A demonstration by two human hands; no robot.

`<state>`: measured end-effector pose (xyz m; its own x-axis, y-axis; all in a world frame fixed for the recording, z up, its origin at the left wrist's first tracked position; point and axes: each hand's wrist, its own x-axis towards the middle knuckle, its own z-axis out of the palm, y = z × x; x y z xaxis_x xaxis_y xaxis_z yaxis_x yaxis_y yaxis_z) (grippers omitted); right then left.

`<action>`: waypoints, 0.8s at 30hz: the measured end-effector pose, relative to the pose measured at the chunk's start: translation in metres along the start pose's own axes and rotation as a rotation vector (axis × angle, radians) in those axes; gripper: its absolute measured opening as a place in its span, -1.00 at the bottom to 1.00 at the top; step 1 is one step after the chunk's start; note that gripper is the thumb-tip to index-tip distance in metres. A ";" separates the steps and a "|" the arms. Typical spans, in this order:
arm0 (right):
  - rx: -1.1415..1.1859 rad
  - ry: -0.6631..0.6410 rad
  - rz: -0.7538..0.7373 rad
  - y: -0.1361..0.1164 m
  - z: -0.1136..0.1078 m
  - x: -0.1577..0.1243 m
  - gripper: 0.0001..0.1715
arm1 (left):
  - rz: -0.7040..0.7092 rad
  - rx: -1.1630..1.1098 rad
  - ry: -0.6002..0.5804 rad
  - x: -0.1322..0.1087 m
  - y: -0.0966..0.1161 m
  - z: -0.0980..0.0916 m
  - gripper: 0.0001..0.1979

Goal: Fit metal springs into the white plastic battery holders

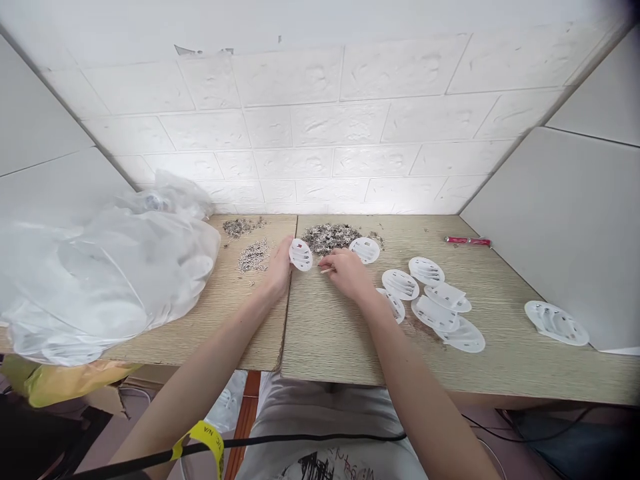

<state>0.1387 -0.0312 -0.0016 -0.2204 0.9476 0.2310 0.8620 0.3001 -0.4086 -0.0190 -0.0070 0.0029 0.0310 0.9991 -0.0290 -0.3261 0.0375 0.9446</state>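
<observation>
My left hand [280, 265] is closed on the edge of a round white plastic piece [301, 255] with slots, held upright above the table. To the right of it, my right hand [344, 269] pinches a thin pale stick [327, 271]; its tip points left, apart from the plastic piece. Just beyond my right hand lies a heap of small metal parts [331, 237]. A second white slotted piece [365, 250] rests at the right edge of that heap.
Several more white slotted pieces [427, 271] lie in a loose group at right, with one lone piece [557, 323] farther out. Smaller metal piles [253, 256] lie at left beside a large plastic bag [115, 280]. A red pen-like object [469, 241] lies near the right panel.
</observation>
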 end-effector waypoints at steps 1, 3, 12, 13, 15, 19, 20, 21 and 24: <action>-0.002 -0.002 0.003 0.000 0.000 0.000 -0.58 | -0.019 -0.003 -0.019 0.000 0.001 0.000 -0.66; 0.025 0.027 0.010 -0.001 0.000 0.001 -0.62 | -0.044 0.022 -0.073 -0.001 0.001 0.000 -0.62; 0.465 0.182 0.108 -0.005 -0.006 0.002 -0.82 | -0.032 0.173 -0.211 -0.004 0.001 -0.001 -0.67; 0.480 0.208 0.109 -0.005 -0.006 0.002 -0.84 | -0.004 0.211 -0.206 -0.004 0.001 -0.001 -0.68; 0.483 0.260 0.079 -0.005 -0.006 0.001 -0.87 | 0.088 0.299 -0.211 -0.005 0.002 -0.001 -0.70; 0.421 0.361 -0.027 -0.005 -0.007 0.000 -0.87 | 0.308 0.483 -0.231 -0.005 0.002 -0.002 -0.79; 0.404 0.376 -0.052 -0.006 -0.008 0.000 -0.86 | 0.363 0.529 -0.229 -0.005 0.002 -0.003 -0.82; 0.388 0.387 -0.076 -0.007 -0.008 -0.001 -0.85 | 0.418 0.575 -0.226 -0.004 0.002 -0.004 -0.85; 0.328 0.402 -0.163 -0.009 -0.008 -0.002 -0.82 | 0.590 0.727 -0.213 -0.004 0.002 -0.008 -0.93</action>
<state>0.1352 -0.0368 0.0087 -0.0914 0.7888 0.6078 0.6294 0.5188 -0.5786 -0.0272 -0.0107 0.0021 0.2435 0.8259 0.5086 0.3192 -0.5634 0.7620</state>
